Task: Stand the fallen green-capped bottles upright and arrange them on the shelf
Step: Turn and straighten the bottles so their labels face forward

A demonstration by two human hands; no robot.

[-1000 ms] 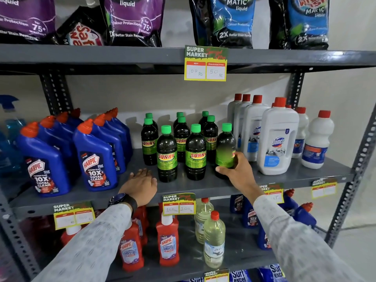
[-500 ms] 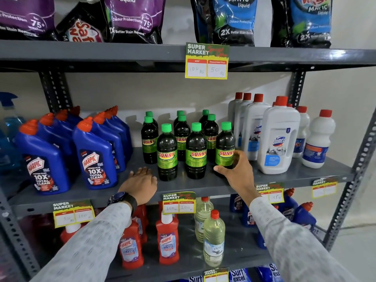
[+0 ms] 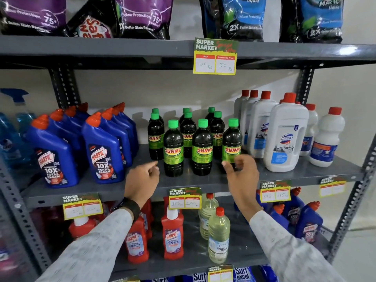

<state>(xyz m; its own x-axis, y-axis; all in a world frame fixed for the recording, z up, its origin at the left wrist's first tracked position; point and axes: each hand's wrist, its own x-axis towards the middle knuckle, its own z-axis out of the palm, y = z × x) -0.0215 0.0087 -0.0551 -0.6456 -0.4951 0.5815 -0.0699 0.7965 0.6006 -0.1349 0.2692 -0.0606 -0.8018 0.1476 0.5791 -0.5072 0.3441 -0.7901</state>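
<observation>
Nearest, the left hand (image 3: 142,181) hovers loosely curled and empty at about 8 o'clock of the front bottles, while the right hand (image 3: 241,176) at 4 o'clock has its fingers half open just in front of the rightmost bottle (image 3: 232,143), gripping nothing, probably released after squaring it. Beyond, the green-capped bottles (image 3: 188,139) all stand upright mid-shelf (image 3: 305,171) in three files, labels forward, between blue jugs (image 3: 101,147) at 9 o'clock and white jugs (image 3: 284,135) at 3 o'clock, so the job looks nearly done.

I stand in a shop: grey metal shelf (image 3: 284,176) stocked with rowed cleaning bottles, "SUPER MARKET" price tags (image 3: 215,56) clipped along its edges
</observation>
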